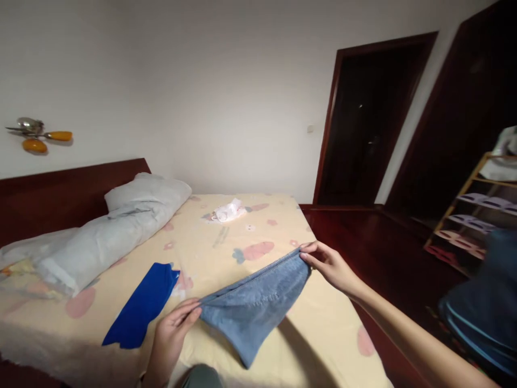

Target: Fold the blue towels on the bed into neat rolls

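A blue-grey piece of underwear is stretched out above the bed by its waistband. My left hand pinches the left end of the band between thumb and fingers. At the upper right end, my right hand grips the other corner. The garment's narrow part hangs down toward the bed's near edge. To the left of my left hand, a bright blue folded cloth lies on the patterned cream bedsheet.
A grey bundled quilt lies along the headboard. A white crumpled plastic bag sits at the bed's far side. On the right stand a shoe rack with slippers and a dark blue draped item.
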{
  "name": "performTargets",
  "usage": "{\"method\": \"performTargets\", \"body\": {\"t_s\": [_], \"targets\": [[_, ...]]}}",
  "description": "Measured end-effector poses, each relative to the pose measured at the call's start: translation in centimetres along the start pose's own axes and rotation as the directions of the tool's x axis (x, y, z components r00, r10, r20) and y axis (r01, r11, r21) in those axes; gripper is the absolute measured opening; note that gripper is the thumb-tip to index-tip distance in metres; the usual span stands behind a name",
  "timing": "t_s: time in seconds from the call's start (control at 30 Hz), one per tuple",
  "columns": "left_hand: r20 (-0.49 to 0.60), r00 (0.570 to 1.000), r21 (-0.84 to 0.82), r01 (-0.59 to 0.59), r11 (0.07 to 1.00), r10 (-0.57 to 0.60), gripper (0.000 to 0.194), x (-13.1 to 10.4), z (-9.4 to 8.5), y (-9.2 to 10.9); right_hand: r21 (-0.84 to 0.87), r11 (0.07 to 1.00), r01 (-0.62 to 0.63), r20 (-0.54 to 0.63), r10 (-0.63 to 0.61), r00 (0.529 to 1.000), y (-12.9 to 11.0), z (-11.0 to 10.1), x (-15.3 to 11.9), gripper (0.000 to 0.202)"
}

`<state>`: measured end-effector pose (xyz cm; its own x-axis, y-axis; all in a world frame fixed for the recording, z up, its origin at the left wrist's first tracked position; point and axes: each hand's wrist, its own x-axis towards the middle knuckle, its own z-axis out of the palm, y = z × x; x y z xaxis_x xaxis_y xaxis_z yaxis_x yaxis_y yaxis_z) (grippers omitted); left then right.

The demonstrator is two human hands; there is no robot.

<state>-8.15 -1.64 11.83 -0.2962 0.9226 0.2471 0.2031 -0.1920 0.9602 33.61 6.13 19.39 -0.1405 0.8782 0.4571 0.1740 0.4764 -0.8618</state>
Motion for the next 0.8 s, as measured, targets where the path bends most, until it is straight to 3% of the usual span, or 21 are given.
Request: {"method": "performTargets", "body": {"t_s": [0.13,0.27,0.47,0.67,0.8], "targets": [[0.080,0.994,-0.089,-0.061,0.994,0.069,0.042,0.5,1.8,5.3,-0.011,1.000,-0.013,-0.135,0.011,0.991,-2.8,-3.8,-5.1,0.034],[0.118,0.990,-0.068,-0.069,0.995,0.077,0.049,0.8,4.1,7.8,-0.017,1.000,-0.009,-0.246,0.005,0.969,-3.9,-5.5,-8.2,0.037],[0.195,0.980,-0.053,-0.031,0.998,0.040,0.049,1.0,5.6,7.6,-0.024,1.000,-0.008,-0.290,0.001,0.957,-3.8,-5.8,-9.5,0.034],[0.134,0.991,-0.033,-0.001,0.999,0.005,0.038,0.6,4.7,5.3,-0.042,0.997,-0.060,-0.211,0.050,0.976,-3.2,-5.7,-10.6,0.029],[0.141,0.990,0.020,0.006,1.000,-0.009,0.034,-0.1,4.0,5.0,-0.063,0.995,-0.076,-0.215,0.060,0.975,-3.2,-6.0,-11.2,0.022]]}}
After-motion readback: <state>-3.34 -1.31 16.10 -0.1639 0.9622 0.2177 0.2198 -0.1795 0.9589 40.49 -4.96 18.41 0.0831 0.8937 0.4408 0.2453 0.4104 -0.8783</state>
